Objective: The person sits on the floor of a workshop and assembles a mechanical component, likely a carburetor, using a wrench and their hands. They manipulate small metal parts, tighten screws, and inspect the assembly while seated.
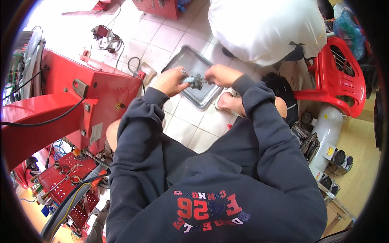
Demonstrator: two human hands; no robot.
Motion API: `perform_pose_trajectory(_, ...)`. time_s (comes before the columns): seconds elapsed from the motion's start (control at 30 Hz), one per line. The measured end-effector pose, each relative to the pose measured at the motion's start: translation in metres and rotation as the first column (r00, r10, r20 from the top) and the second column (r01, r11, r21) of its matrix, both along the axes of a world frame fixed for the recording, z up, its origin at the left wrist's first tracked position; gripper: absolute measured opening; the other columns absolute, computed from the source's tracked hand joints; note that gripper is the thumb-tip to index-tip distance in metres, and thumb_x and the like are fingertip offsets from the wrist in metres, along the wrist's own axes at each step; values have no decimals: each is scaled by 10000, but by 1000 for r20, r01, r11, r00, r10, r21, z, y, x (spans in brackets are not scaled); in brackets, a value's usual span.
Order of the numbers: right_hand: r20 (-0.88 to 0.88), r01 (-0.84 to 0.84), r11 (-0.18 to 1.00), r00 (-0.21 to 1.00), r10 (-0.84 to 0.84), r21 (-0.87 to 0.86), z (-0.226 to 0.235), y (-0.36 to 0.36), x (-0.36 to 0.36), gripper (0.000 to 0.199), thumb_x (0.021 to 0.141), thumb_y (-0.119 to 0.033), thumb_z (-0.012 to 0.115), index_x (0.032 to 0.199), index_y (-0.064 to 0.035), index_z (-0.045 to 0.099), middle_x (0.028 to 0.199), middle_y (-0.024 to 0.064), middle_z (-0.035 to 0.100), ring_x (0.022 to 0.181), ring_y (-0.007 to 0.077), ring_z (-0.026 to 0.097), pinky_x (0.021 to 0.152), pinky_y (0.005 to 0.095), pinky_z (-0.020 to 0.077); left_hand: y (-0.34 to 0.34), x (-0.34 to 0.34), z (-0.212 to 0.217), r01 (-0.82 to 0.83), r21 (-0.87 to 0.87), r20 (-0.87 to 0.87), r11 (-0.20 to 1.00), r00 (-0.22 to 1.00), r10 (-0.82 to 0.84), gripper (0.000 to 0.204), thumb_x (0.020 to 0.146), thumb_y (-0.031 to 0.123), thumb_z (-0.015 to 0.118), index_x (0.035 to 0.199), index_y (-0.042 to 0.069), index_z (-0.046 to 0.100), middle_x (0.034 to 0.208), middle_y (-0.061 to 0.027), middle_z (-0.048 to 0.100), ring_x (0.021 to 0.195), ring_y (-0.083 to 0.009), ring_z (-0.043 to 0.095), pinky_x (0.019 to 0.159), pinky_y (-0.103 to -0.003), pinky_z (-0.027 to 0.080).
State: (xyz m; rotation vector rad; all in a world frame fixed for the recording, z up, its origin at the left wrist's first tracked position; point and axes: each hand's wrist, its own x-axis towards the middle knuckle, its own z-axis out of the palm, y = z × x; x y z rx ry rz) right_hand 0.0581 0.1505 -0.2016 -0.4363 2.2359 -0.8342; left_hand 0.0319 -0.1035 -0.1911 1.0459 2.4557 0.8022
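Note:
My left hand (172, 82) is closed around a small grey metal part (196, 82) with an uneven, toothed-looking outline. Something pale blue shows between the fingers and the part; I cannot tell what it is. At the part's right end, my right hand (224, 75) has its thumb and fingers pinched together. Whatever lies between those fingertips is too small to make out. Both hands are raised over a shallow rectangular tray (199, 104) with a dark rim, set on the white tiled floor (184, 128) between my feet.
A big red machine (103, 91) stands close on my left, a red perforated cart (65, 178) nearer. A corded device (107, 38) lies far left. Ahead right is a white-clothed form (267, 28), seemingly a crouching person. At right are a red plastic chair (344, 77) and a white tank (329, 123).

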Motion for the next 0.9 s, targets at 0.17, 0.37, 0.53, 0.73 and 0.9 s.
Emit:
perform_pose_trajectory(0.17, -79, -5, 994, 997, -3, -107, -17, 10, 7, 203, 798, -24, 575, 972, -12, 678, 804, 172, 676, 741, 281, 642, 702, 388, 496, 2, -7, 0, 57, 41, -12, 998, 998, -56, 258, 799, 247, 689, 964, 50, 670, 917, -133, 586, 819, -341, 625, 723, -434, 505)
perform_pose_trajectory(0.37, -218, 81, 993, 974, -60, 88, 29, -17, 9, 209, 744, -94, 711, 952, -79, 702, 852, 107, 693, 869, 294, 663, 775, 414, 507, 1, 0, 21, 63, -49, -47, 997, 997, -66, 235, 812, 243, 668, 933, 42, 674, 920, -111, 572, 807, -332, 620, 712, -432, 504)
perform_pose_trajectory(0.53, -440, 60, 993, 892, -100, -105, -8, -11, 26, 270, 739, -63, 668, 1009, -58, 669, 867, 155, 677, 850, 345, 645, 743, 443, 498, 1, -1, 12, 106, -99, -77, 989, 990, -114, 223, 801, 236, 677, 888, 32, 659, 903, -114, 559, 803, -327, 616, 700, -428, 505)
perform_pose_trajectory(0.73, -138, -38, 998, 989, 45, 52, -6, -4, 7, 266, 749, 2, 563, 986, -30, 678, 921, 206, 671, 874, 355, 646, 765, 428, 500, 13, 1, -1, 127, 22, -57, 992, 990, -126, 230, 790, 202, 682, 944, 34, 648, 920, -136, 578, 839, -349, 609, 715, -427, 496)
perform_pose_trajectory(0.9, -107, 10, 983, 994, -30, -183, -3, 9, 6, 229, 807, -45, 574, 1007, -8, 679, 972, 198, 682, 897, 340, 648, 800, 397, 503, 10, -9, 9, 106, -74, -100, 992, 988, -113, 214, 802, 221, 680, 927, 49, 660, 923, -100, 578, 801, -321, 626, 699, -425, 506)
